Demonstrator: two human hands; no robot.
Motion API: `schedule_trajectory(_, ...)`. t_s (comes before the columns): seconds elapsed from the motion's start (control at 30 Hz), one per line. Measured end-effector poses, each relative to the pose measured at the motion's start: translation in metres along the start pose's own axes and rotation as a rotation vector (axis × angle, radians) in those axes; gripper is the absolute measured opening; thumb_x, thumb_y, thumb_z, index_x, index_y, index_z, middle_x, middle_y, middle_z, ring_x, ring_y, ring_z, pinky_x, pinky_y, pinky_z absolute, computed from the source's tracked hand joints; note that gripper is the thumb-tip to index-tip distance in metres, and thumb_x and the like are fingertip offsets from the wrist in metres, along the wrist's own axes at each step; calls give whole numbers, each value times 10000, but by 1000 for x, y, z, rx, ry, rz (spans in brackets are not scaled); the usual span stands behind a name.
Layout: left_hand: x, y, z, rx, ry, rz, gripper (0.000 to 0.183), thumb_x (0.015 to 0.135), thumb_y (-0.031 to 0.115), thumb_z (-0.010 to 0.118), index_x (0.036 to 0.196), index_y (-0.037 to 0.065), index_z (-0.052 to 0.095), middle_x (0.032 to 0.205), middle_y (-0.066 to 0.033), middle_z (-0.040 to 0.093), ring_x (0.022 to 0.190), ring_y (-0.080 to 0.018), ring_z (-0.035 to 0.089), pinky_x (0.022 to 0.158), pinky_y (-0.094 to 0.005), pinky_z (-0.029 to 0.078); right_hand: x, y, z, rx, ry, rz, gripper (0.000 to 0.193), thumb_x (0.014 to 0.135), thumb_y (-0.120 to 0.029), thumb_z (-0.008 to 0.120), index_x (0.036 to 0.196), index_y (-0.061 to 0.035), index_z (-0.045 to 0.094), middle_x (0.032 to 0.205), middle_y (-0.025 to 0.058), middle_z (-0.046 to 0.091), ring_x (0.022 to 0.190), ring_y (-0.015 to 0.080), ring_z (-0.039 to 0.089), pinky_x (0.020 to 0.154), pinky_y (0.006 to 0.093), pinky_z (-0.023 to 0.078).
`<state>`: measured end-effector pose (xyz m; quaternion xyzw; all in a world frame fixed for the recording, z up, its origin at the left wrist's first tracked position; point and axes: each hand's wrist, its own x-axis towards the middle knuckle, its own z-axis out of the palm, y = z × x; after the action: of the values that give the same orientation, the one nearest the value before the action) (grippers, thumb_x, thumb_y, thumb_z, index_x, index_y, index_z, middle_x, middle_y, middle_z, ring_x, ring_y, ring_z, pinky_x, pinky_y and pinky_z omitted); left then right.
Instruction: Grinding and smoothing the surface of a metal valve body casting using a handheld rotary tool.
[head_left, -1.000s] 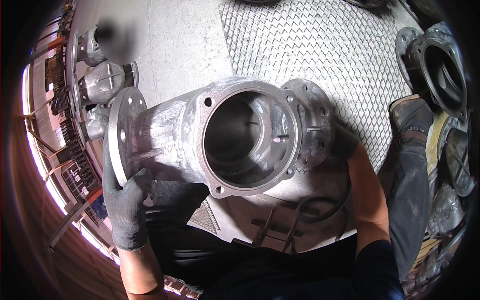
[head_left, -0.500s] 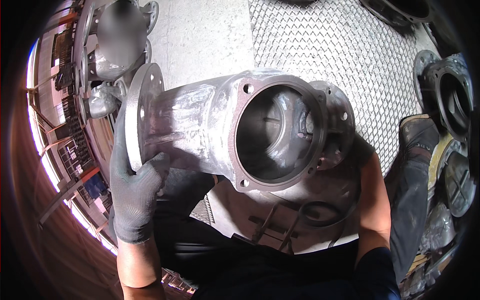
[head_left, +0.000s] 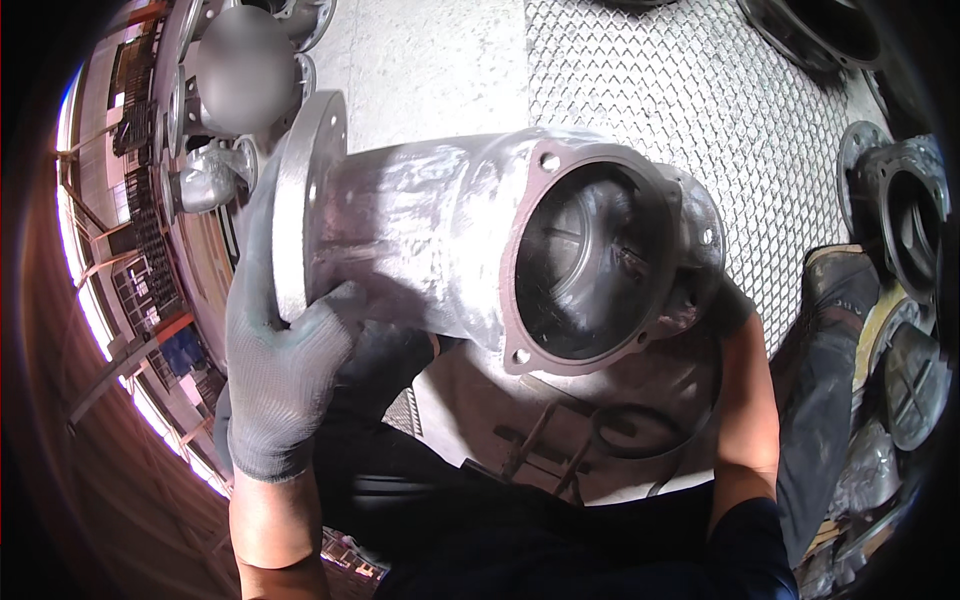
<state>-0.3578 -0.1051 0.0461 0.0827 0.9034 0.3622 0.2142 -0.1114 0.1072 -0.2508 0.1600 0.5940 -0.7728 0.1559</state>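
A: Where do we have the big thing?

B: We have the grey metal casting (head_left: 410,230) at the centre of our clock, lying across the view. Its wide round opening (head_left: 590,260) looks up toward us, with bolt holes (head_left: 549,161) around the rim. One end flange (head_left: 295,220) is at nine to ten o'clock, the other flange (head_left: 705,235) near three.

A: How do we hold it?

B: Our left grip (head_left: 288,385), in a grey glove, is at eight o'clock and pinches the edge of the nearer flange, the thumb on its inner side. Our right grip (head_left: 732,308) is at three o'clock, against the far flange, in dark shadow; we cannot tell how its fingers are closed.

A: And does something below carry the casting?

B: This we cannot tell.

A: What do we see farther out?

B: A black ring (head_left: 597,430) lies between four and five o'clock. Diamond-pattern mesh (head_left: 680,110) spreads at one o'clock, beside pale floor (head_left: 430,70) at eleven to twelve. A dark shoe (head_left: 838,285) is at three, just beside another flanged casting (head_left: 890,160). More metal castings (head_left: 205,180) stand together at ten o'clock.
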Motion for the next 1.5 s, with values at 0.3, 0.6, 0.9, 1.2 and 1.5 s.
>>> schedule_trajectory(0.3, 0, 12, 6, 283, -31, 100, 812, 853, 44, 661, 1627, 54, 415, 1001, -103, 762, 733, -60, 671, 571, -174, 463, -8, 52, -18, 292, 227, 217, 750, 698, -50, 875, 1409, -26, 641, 1296, 23, 682, 1204, 198, 607, 1057, 363, 527)
schedule_trajectory(0.6, 3, 4, 3, 248, -29, 139, 804, 866, 36, 658, 1633, 57, 419, 1161, -107, 719, 881, -93, 680, 746, -232, 553, -2, 20, -23, -668, 100, 147, 849, 621, -102, 948, 1410, -62, 639, 1355, 86, 686, 1224, 237, 622, 1124, 368, 496)
schedule_trajectory(0.9, 3, 1, -1, 110, -109, 101, 801, 852, 2, 628, 1624, 18, 416, 1247, -104, 668, 1019, -141, 666, 870, -277, 575, 1, -9, -3, -664, 169, -48, 540, 811, -180, 848, 1323, -81, 706, 1281, 139, 733, 1168, 243, 679, 1063, 379, 530)
schedule_trajectory(1.2, 12, -14, -12, 102, -36, 66, 769, 855, 13, 615, 1605, 32, 445, 1182, -92, 667, 936, -135, 668, 820, -271, 571, 17, 70, -8, -41, 273, 125, 616, 851, -104, 825, 1435, -58, 635, 1359, 83, 682, 1167, 167, 612, 1016, 363, 548)
schedule_trajectory(1.5, 10, -12, -6, 11, -55, -8, 821, 817, 12, 626, 1616, 33, 440, 1287, -87, 617, 1032, -126, 616, 894, -260, 539, 22, 37, 4, -30, 155, -36, 648, 860, -140, 833, 1458, -52, 600, 1380, 91, 666, 1207, 184, 614, 1030, 377, 543)
